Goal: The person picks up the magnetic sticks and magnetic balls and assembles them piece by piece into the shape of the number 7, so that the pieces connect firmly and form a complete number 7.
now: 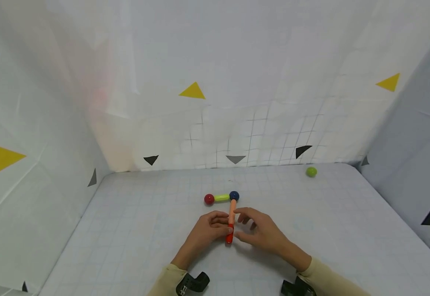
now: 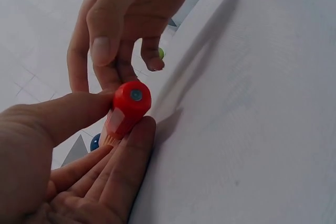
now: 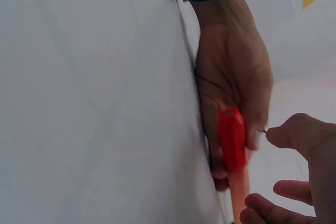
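An orange stick with a red end lies on the gridded table cloth, its far tip at a blue ball. That ball joins a yellow-green stick and a red ball. My left hand pinches the stick's red end between thumb and fingers. My right hand hovers over the stick from the right, fingers loosely curved, fingertips at the stick and thumb off it. In the right wrist view the red end lies against the left hand, with the right hand beside it.
A green ball lies alone at the far right of the table, also seen small in the left wrist view. White cloth walls with yellow and black triangles close in the back and both sides.
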Action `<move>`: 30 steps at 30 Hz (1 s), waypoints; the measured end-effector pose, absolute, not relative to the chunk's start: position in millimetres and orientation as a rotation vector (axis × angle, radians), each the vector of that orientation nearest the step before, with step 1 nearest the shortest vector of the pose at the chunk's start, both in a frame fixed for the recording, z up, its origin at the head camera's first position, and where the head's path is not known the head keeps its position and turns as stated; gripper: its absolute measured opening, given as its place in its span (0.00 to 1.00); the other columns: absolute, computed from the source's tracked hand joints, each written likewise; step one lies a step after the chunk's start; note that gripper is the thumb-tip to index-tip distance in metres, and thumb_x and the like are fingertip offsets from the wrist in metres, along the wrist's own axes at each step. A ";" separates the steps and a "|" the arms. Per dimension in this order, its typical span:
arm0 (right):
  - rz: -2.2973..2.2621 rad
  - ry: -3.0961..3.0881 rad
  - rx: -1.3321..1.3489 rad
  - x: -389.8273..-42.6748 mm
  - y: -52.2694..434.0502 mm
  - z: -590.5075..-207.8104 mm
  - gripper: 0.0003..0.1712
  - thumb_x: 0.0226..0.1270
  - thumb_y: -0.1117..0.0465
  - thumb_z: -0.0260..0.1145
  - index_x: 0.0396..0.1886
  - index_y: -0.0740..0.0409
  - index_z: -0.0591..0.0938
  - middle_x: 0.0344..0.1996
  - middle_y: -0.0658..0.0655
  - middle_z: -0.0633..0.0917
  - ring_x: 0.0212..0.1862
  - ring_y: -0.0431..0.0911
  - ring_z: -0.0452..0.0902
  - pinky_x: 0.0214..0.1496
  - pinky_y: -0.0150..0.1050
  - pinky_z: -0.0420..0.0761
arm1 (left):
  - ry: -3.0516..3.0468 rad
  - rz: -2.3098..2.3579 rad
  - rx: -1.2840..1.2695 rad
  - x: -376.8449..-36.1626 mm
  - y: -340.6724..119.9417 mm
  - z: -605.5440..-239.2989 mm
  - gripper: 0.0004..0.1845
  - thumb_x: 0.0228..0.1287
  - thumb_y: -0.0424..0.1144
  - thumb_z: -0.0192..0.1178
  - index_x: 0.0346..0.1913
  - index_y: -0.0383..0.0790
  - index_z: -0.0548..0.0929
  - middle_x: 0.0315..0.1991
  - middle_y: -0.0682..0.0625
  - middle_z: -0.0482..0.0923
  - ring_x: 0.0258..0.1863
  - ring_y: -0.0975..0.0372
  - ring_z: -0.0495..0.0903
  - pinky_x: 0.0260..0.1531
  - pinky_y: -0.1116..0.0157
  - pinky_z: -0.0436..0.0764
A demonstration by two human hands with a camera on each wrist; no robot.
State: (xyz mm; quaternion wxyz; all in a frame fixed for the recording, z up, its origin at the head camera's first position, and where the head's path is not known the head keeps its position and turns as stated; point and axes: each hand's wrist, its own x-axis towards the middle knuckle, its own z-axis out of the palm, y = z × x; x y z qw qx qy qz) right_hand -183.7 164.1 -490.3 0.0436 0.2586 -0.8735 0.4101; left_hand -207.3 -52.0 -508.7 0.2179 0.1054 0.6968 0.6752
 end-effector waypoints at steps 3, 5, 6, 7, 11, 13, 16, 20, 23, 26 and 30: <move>1.198 -2.649 0.734 -190.1 173.1 -483.7 0.32 0.54 0.48 0.71 0.58 0.49 0.74 0.39 0.50 0.80 0.41 0.46 0.76 0.35 0.40 0.79 | 1.927 1.866 0.277 -207.4 -51.3 -508.2 0.24 0.53 0.40 0.69 0.54 0.40 0.77 0.45 0.49 0.80 0.42 0.59 0.81 0.40 0.62 0.79; 1.150 -2.636 0.692 -195.1 180.7 -479.0 0.30 0.54 0.48 0.71 0.57 0.48 0.75 0.40 0.50 0.80 0.41 0.47 0.76 0.35 0.41 0.79 | 1.933 1.863 0.266 -207.2 -50.8 -507.5 0.24 0.53 0.40 0.69 0.54 0.40 0.76 0.45 0.49 0.80 0.41 0.59 0.81 0.39 0.62 0.79; 1.126 -2.630 0.669 -197.9 184.8 -477.1 0.29 0.55 0.48 0.71 0.57 0.47 0.75 0.40 0.49 0.80 0.41 0.47 0.76 0.35 0.41 0.79 | 1.933 1.864 0.264 -207.2 -50.6 -507.3 0.24 0.53 0.40 0.69 0.54 0.40 0.76 0.45 0.49 0.80 0.41 0.59 0.81 0.39 0.63 0.79; 1.093 -2.624 0.653 -200.7 189.4 -475.8 0.28 0.55 0.49 0.71 0.56 0.46 0.75 0.40 0.48 0.80 0.41 0.47 0.76 0.35 0.41 0.79 | 1.935 1.863 0.264 -207.2 -50.4 -507.2 0.24 0.53 0.40 0.69 0.54 0.40 0.76 0.45 0.49 0.80 0.41 0.59 0.81 0.40 0.63 0.79; 1.003 -2.610 0.589 -210.4 207.3 -469.8 0.26 0.56 0.52 0.71 0.55 0.47 0.76 0.41 0.46 0.80 0.41 0.47 0.77 0.34 0.41 0.79 | 1.938 1.853 0.259 -206.9 -50.0 -508.0 0.25 0.53 0.41 0.69 0.54 0.40 0.76 0.45 0.49 0.80 0.42 0.60 0.81 0.41 0.63 0.79; 0.952 -2.604 0.572 -215.1 215.6 -467.8 0.26 0.56 0.52 0.71 0.55 0.48 0.76 0.41 0.46 0.80 0.41 0.46 0.77 0.34 0.42 0.80 | 1.947 1.844 0.255 -207.0 -50.0 -508.0 0.25 0.52 0.41 0.70 0.54 0.41 0.77 0.45 0.50 0.80 0.42 0.60 0.81 0.41 0.63 0.79; 0.900 -2.582 0.559 -222.8 226.7 -464.9 0.25 0.57 0.53 0.70 0.54 0.50 0.76 0.42 0.48 0.81 0.41 0.46 0.77 0.34 0.42 0.79 | 1.947 1.844 0.249 -207.4 -50.1 -507.7 0.25 0.52 0.41 0.70 0.54 0.41 0.77 0.45 0.50 0.80 0.42 0.60 0.81 0.41 0.63 0.79; 0.860 -2.549 0.538 -232.8 240.0 -460.6 0.23 0.57 0.55 0.70 0.53 0.53 0.77 0.43 0.52 0.81 0.41 0.47 0.77 0.33 0.44 0.79 | 1.933 1.858 0.253 -208.5 -50.9 -508.9 0.25 0.52 0.40 0.70 0.54 0.40 0.76 0.46 0.49 0.79 0.42 0.60 0.81 0.41 0.63 0.79; 0.821 -2.531 0.511 -239.9 249.7 -457.5 0.22 0.57 0.56 0.70 0.51 0.55 0.78 0.43 0.54 0.82 0.41 0.48 0.77 0.33 0.45 0.79 | 1.926 1.862 0.258 -209.6 -51.2 -510.7 0.25 0.52 0.40 0.70 0.54 0.40 0.76 0.46 0.49 0.79 0.43 0.59 0.80 0.42 0.63 0.78; 0.779 -2.537 0.451 -247.3 260.2 -455.2 0.22 0.57 0.56 0.70 0.51 0.56 0.78 0.43 0.55 0.81 0.41 0.49 0.77 0.34 0.46 0.79 | 1.930 1.855 0.255 -210.0 -51.0 -511.3 0.25 0.52 0.40 0.70 0.54 0.40 0.76 0.46 0.49 0.79 0.42 0.59 0.80 0.42 0.63 0.79; 0.752 -2.560 0.341 -258.4 275.1 -455.8 0.21 0.58 0.55 0.69 0.50 0.58 0.78 0.43 0.57 0.81 0.43 0.51 0.76 0.36 0.48 0.79 | 1.935 1.848 0.248 -209.5 -51.0 -511.5 0.25 0.52 0.41 0.70 0.54 0.41 0.77 0.45 0.49 0.79 0.42 0.60 0.80 0.41 0.63 0.79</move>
